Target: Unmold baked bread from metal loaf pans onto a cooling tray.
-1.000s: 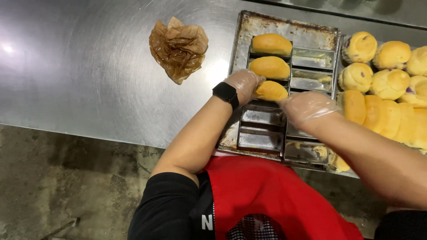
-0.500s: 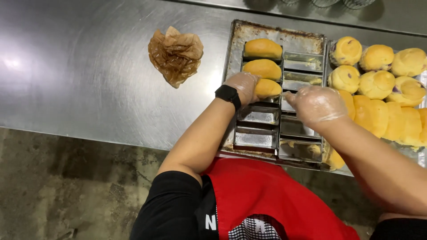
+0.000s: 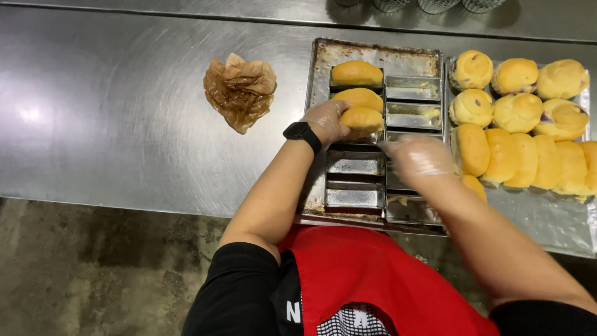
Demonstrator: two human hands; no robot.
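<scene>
My left hand [image 3: 328, 120], in a clear glove with a black watch at the wrist, grips a golden bread loaf [image 3: 364, 119] at the third mould of the left column of a metal tray of small loaf moulds [image 3: 323, 74]. Two more loaves [image 3: 357, 73] sit in the moulds behind it. My right hand [image 3: 418, 157], gloved too and blurred, hovers over the right column of moulds with its fingers apart and nothing in it.
Baked round buns and oblong loaves [image 3: 519, 112] lie on a foil-lined tray [image 3: 547, 218] at the right. A crumpled brown paper liner [image 3: 239, 91] rests on the steel table [image 3: 112, 112]. The table's near edge runs above a concrete floor.
My right hand has slid left, from the loaves on the foil tray to over the moulds. My left hand has stayed on the loaf in the third mould.
</scene>
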